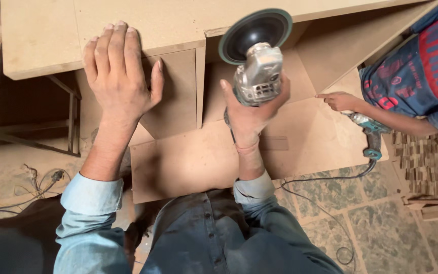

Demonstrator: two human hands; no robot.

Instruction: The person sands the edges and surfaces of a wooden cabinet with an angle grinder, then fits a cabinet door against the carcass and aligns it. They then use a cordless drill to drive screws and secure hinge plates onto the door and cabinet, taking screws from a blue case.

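Head view: left hand (119, 71) lies flat on fibreboard panel (41, 35); right hand (252, 109) grips angle grinder (256, 56) above tiled floor (381, 223).

No package, sign or screen shows anywhere in this view. The only thing close to a label is a small dark plate (265, 89) on the silver gear housing of the angle grinder (257, 71) (its markings too small and blurred to make out), set just below the round dark sanding disc (255, 34).
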